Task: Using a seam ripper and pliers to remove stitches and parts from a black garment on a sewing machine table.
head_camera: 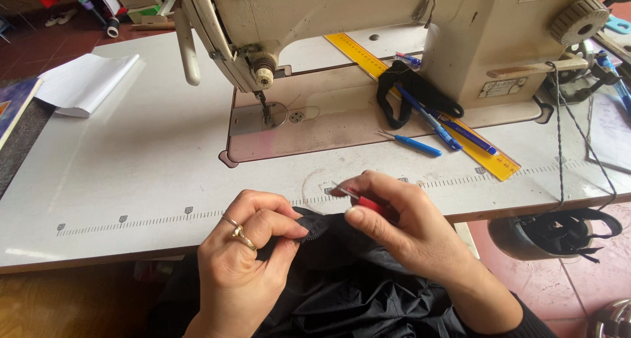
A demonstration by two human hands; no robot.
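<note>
Black garment (342, 279), lower centre of frame: left hand (240, 259) is pinching its zipper edge (314, 229); right hand (401, 223) is gripping a red-handled seam ripper (358, 198) just beside it. Sewing machine (368, 29) is standing at upper centre on the white surface (131, 154).

hands (328, 246) on black fabric (355, 292), red seam ripper (365, 202)

Left hand (246, 246) sits at seven o'clock, thumb and forefinger pinched shut. Right hand (394, 223) at five o'clock, fingers curled tight, knuckles up.
</note>
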